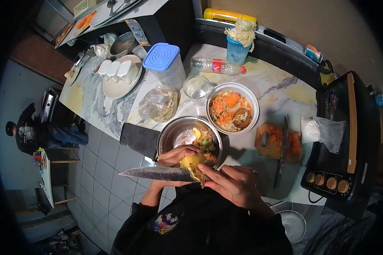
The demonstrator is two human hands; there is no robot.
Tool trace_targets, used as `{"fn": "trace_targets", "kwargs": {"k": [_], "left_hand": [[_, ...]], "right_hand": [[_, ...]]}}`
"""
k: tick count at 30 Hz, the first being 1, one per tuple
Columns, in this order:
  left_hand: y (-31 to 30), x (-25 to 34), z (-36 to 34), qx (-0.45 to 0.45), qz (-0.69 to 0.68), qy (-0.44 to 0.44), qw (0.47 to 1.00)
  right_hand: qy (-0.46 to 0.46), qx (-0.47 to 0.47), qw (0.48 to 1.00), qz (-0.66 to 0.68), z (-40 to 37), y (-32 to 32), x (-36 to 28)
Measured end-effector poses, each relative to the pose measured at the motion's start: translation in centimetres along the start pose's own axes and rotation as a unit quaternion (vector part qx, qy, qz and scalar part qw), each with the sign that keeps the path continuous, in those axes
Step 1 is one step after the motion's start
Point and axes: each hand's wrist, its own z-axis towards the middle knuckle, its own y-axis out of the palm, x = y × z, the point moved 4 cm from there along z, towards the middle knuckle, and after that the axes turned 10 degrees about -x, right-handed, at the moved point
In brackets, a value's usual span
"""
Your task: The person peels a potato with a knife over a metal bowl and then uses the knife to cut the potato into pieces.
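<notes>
My left hand (177, 156) is closed around a partly peeled yellow potato (191, 161) at the near edge of a steel bowl (164, 135). In my right hand (232, 182) is a large knife (155, 173), its blade lying across the potato and pointing left. A strip of peel (196, 175) hangs at the blade, beside my right fingertips. Peelings (206, 142) and pale pieces lie in the steel bowl. Behind it to the right, a white bowl (254, 102) holds shredded orange and pale food with a brown lump.
A cutting board (264, 149) with orange bits and a second knife (283, 146) lies right, near an oven (332, 161). Behind are a plastic bag (159, 103), glass (196, 88), bottle (215, 66) and blue-lidded container (162, 57). A person (27, 131) is at far left.
</notes>
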Motion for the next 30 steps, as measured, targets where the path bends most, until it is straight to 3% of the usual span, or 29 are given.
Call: {"fn": "trace_targets", "kwargs": {"k": [11,17,26,30], "left_hand": [[0.2,0.1,-0.2,0.019,0.002,-0.001,1.0],[0.9,0.5,0.4,-0.03,0.008,0.023,0.999],[0.4,0.3,-0.5,-0.006,-0.017,-0.037,0.999],[1.2,0.6,0.3,-0.065,-0.023,-0.004,0.998]], "right_hand": [[-0.009,0.041,0.999,0.015,-0.2,0.6,0.4],[-0.027,0.016,0.999,-0.018,0.1,1.0,-0.1],[0.001,0.02,1.0,0.02,-0.7,0.1,0.8],[-0.005,-0.002,1.0,-0.017,0.2,0.5,-0.3]]}}
